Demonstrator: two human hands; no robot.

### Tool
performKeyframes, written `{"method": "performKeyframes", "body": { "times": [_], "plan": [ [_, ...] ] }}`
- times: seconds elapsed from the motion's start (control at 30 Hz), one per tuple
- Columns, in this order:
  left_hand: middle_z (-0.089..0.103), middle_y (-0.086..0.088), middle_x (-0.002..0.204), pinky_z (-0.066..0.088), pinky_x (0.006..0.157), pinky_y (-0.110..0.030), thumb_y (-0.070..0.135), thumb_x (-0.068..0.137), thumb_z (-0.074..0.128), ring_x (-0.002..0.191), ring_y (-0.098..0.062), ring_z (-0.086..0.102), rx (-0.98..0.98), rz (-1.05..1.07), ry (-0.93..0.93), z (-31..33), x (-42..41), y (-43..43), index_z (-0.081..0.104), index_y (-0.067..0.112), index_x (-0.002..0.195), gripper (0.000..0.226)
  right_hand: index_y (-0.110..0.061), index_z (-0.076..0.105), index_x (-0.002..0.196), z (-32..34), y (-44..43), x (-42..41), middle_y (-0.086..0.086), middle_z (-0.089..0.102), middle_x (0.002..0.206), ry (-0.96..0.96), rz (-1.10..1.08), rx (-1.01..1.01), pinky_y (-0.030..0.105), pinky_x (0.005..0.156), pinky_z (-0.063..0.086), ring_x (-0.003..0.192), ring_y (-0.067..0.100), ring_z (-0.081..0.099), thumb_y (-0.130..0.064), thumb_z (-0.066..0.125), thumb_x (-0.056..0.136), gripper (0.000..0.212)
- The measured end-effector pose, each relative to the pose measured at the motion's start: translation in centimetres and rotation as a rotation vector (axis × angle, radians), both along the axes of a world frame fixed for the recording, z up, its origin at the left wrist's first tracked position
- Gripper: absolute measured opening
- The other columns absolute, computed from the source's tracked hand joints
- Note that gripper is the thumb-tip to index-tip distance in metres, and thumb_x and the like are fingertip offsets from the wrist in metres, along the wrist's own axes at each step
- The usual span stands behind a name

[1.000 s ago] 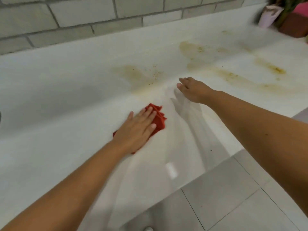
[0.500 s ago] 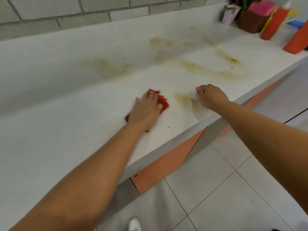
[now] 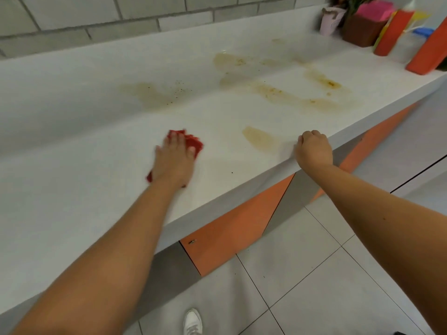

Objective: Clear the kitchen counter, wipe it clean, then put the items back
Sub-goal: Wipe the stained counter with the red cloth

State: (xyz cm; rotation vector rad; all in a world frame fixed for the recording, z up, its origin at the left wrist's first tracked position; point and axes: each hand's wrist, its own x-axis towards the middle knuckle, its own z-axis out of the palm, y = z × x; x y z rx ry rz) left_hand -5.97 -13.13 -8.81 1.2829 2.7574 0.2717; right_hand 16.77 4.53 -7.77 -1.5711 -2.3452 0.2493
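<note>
A white kitchen counter (image 3: 72, 165) runs across the view, smeared with brownish-yellow stains (image 3: 285, 93) in the middle and right, plus one small stain (image 3: 260, 137) near the front edge. My left hand (image 3: 175, 160) lies flat, fingers straight, pressing a red cloth (image 3: 193, 143) onto the counter left of that small stain. My right hand (image 3: 314, 149) rests at the counter's front edge with its fingers curled, holding nothing.
At the far right end stand a pale cup (image 3: 330, 20), a brown box with pink contents (image 3: 362, 27), and two orange cartons (image 3: 391, 32) (image 3: 430, 52). A grey brick wall runs behind. Below are orange cabinet fronts (image 3: 232, 228) and a grey tiled floor.
The view has swung right and back, so the counter edge, cabinets and right-end items show. My left hand with the cloth slid right along the counter. My right hand drew back to the edge and curled.
</note>
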Motion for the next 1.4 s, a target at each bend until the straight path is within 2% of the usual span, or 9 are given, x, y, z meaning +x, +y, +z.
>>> {"method": "performKeyframes", "body": {
  "times": [0.2,0.27,0.4,0.5,0.67,0.8,1.03,1.17,1.4],
  "plan": [
    [0.0,0.004,0.158,-0.002,0.116,-0.035,0.039,0.102,0.015,0.146,-0.011,0.001,0.004,-0.401,-0.071,0.5,8.3,-3.4,0.006,0.021,0.15,0.052,0.004,0.052,0.116,0.9,-0.6,-0.2,0.021,0.053,0.117,-0.199,0.052,-0.039,0.04,0.088,0.04,0.11,0.036,0.048,-0.018,0.024,0.102,0.039],
    [0.0,0.006,0.157,-0.004,0.116,-0.037,0.04,0.101,0.016,0.145,-0.01,0.002,-0.016,-0.36,-0.058,0.8,6.2,-5.0,0.006,0.024,0.149,0.052,0.002,0.048,0.121,1.1,-0.9,-0.1,0.02,0.051,0.118,-0.277,0.085,-0.038,0.04,0.086,0.043,0.111,0.035,0.048,-0.015,0.025,0.101,0.035],
    [0.008,-0.003,0.158,0.004,0.116,-0.046,0.036,0.101,0.017,0.145,-0.02,0.009,-0.038,-0.092,-0.034,1.2,1.8,-3.4,0.012,0.015,0.15,0.053,-0.002,0.039,0.13,1.1,-1.0,0.2,0.02,0.047,0.122,-0.318,0.119,-0.101,0.036,0.08,0.04,0.114,0.034,0.044,-0.01,0.025,0.099,0.035],
    [0.012,-0.006,0.158,0.011,0.115,-0.046,0.037,0.1,0.022,0.145,-0.022,0.011,-0.023,-0.208,-0.019,1.0,5.3,0.4,0.015,0.013,0.149,0.055,-0.004,0.039,0.13,0.9,-1.0,0.0,0.021,0.047,0.122,-0.337,0.153,-0.104,0.037,0.082,0.039,0.114,0.035,0.043,-0.014,0.023,0.1,0.035],
    [0.002,0.002,0.158,0.003,0.117,-0.035,0.044,0.099,0.025,0.146,-0.015,0.003,-0.029,-0.499,-0.01,0.5,11.4,-0.6,0.005,0.02,0.15,0.059,-0.008,0.035,0.136,0.8,-0.7,0.5,0.023,0.044,0.126,-0.309,0.16,-0.153,0.04,0.083,0.039,0.118,0.037,0.04,-0.02,0.018,0.101,0.041],
    [0.003,0.005,0.158,0.003,0.117,-0.034,0.041,0.1,0.024,0.146,-0.012,0.005,-0.068,-0.468,0.057,0.4,8.6,-5.1,0.005,0.022,0.15,0.057,-0.008,0.04,0.134,1.0,-0.3,0.9,0.022,0.046,0.121,-0.333,0.202,-0.161,0.037,0.077,0.035,0.114,0.035,0.042,-0.026,0.015,0.1,0.046],
    [0.005,0.0,0.158,0.002,0.117,-0.035,0.036,0.101,0.022,0.146,-0.017,0.005,-0.076,-0.408,0.088,0.4,10.7,-3.1,0.004,0.017,0.15,0.055,0.003,0.04,0.135,1.3,-1.3,0.9,0.023,0.039,0.135,-0.313,0.154,-0.189,0.041,0.102,0.036,0.125,0.034,0.039,-0.043,0.019,0.101,0.061],
    [0.003,0.005,0.158,-0.001,0.117,-0.034,0.034,0.101,0.024,0.146,-0.012,0.003,-0.093,-0.405,0.083,0.3,9.8,-6.7,0.003,0.021,0.15,0.054,0.004,0.041,0.134,1.4,-1.5,0.8,0.024,0.039,0.137,-0.353,0.167,-0.182,0.041,0.103,0.035,0.126,0.034,0.039,-0.046,0.018,0.1,0.064],
    [0.005,0.001,0.158,0.0,0.117,-0.036,0.032,0.102,0.021,0.146,-0.016,0.004,-0.071,-0.388,0.076,0.5,11.7,-2.4,0.005,0.017,0.15,0.052,0.005,0.049,0.126,1.5,-1.7,0.4,0.026,0.042,0.133,-0.412,0.16,-0.163,0.041,0.101,0.036,0.125,0.035,0.039,-0.049,0.017,0.1,0.068]
  ]
}}
